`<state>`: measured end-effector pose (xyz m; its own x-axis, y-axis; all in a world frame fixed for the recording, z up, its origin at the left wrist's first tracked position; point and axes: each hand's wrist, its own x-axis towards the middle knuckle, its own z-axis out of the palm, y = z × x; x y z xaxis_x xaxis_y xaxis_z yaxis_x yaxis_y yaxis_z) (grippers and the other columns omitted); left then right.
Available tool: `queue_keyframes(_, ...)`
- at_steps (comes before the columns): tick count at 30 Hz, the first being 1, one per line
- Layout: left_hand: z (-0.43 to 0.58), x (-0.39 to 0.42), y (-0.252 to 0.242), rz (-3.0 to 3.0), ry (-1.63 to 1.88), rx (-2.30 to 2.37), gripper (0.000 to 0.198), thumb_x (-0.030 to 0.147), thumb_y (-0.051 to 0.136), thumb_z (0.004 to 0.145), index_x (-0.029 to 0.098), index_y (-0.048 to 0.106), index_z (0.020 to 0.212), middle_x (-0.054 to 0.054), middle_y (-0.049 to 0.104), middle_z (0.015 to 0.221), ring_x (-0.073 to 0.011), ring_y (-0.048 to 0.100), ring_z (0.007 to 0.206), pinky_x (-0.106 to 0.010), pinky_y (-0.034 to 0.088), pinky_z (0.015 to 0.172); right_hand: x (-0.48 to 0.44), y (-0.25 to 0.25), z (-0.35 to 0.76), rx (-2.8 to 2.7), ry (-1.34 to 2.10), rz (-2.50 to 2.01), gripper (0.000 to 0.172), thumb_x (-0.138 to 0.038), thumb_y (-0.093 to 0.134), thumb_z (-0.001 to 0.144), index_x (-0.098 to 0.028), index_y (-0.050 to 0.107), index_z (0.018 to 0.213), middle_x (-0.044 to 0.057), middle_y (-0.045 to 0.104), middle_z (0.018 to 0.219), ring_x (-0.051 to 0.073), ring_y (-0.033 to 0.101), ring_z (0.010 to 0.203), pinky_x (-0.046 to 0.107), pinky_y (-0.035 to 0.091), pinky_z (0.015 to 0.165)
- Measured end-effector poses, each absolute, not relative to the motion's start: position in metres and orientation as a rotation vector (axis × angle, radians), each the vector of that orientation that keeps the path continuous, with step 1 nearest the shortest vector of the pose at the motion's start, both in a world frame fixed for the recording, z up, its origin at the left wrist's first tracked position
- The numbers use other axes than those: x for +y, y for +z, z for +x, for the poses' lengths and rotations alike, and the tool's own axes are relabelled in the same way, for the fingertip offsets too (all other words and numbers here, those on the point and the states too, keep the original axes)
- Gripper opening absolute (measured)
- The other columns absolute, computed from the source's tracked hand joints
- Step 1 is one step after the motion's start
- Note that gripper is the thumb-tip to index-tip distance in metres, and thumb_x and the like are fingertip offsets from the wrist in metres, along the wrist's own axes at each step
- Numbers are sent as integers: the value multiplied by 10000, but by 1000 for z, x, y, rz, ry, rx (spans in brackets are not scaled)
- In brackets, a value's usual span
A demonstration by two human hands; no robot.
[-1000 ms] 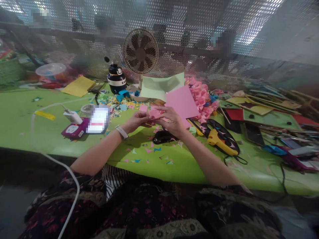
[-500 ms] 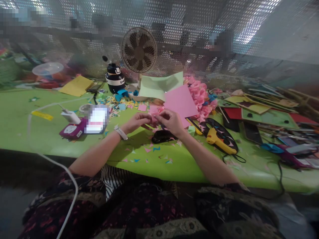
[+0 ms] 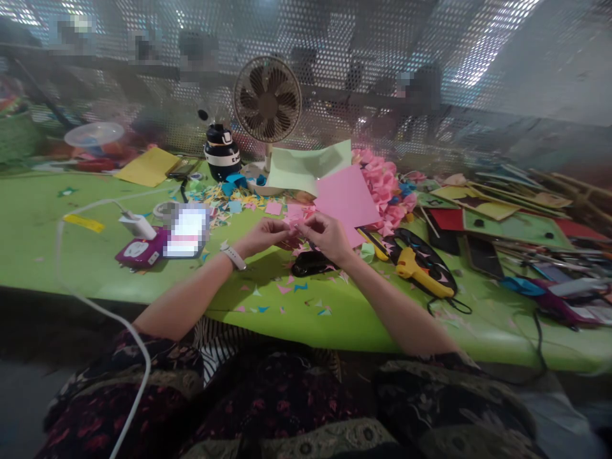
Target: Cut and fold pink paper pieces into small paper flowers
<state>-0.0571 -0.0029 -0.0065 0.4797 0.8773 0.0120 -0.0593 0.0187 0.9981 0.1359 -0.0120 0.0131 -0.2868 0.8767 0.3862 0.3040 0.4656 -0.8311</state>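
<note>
My left hand (image 3: 264,236) and my right hand (image 3: 327,237) meet over the green table, fingertips pinched on a small piece of pink paper (image 3: 293,229). Much of that piece is hidden by the fingers. Just below the hands lies a black object, perhaps a stapler (image 3: 312,262). Behind my right hand rests a pink paper sheet (image 3: 348,197), with a pale green sheet (image 3: 310,167) beyond it. A heap of pink paper flowers (image 3: 380,182) sits to the right. Small paper scraps (image 3: 284,289) are scattered in front of the hands.
A yellow glue gun (image 3: 425,273) lies on the right, near a cluttered stack of papers (image 3: 507,201). Left are a lit phone (image 3: 186,231), a purple box (image 3: 142,250) and a white cable (image 3: 119,313). A fan (image 3: 268,100) and a black bottle (image 3: 222,155) stand behind.
My fingertips have drawn closer together around the pink paper piece, and less of it shows now. Other things on the table stay where they were.
</note>
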Motion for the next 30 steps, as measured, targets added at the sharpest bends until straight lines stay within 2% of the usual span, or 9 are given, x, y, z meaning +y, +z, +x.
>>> queue_keyframes(8, -57, -2, -8, 1353, 861, 770, 190, 359, 812, 740, 182, 755, 776, -80, 784, 804, -183, 746, 745, -351, 593, 800, -12, 13, 136, -1859, 757, -1035, 423, -584, 690, 793, -182, 585, 713, 13, 623, 658, 109, 497, 560, 270, 381, 536)
queue_keyframes(14, -57, -3, -6, 1393, 860, 792, 218, 398, 811, 727, 194, 769, 790, -88, 787, 829, -185, 746, 750, -328, 592, 774, -9, 14, 137, -1737, 800, -1073, 499, -655, 712, 740, -196, 540, 836, 21, 639, 772, 125, 556, 624, 273, 448, 573)
queue_keyframes(20, -55, -5, -3, 1383, 826, 787, 195, 400, 795, 737, 211, 749, 755, -72, 784, 805, -184, 742, 724, -332, 587, 762, -6, 14, 138, -1906, 864, -1015, 483, -663, 624, 819, -202, 522, 716, -5, 569, 657, 116, 474, 578, 280, 392, 553)
queue_keyframes(26, -57, -8, 0, 1387, 802, 778, 183, 374, 788, 743, 199, 741, 772, -93, 782, 825, -209, 750, 765, -314, 584, 687, -10, 12, 136, -1920, 706, -1040, 419, -587, 600, 879, -202, 518, 736, 4, 572, 680, 129, 486, 613, 297, 386, 601)
queue_keyframes(30, -57, -6, -3, 1399, 795, 787, 181, 365, 790, 739, 200, 716, 726, -86, 778, 796, -205, 749, 733, -321, 583, 683, -11, 12, 135, -1909, 700, -1031, 430, -607, 587, 878, -208, 509, 739, 1, 561, 687, 131, 486, 623, 284, 382, 589)
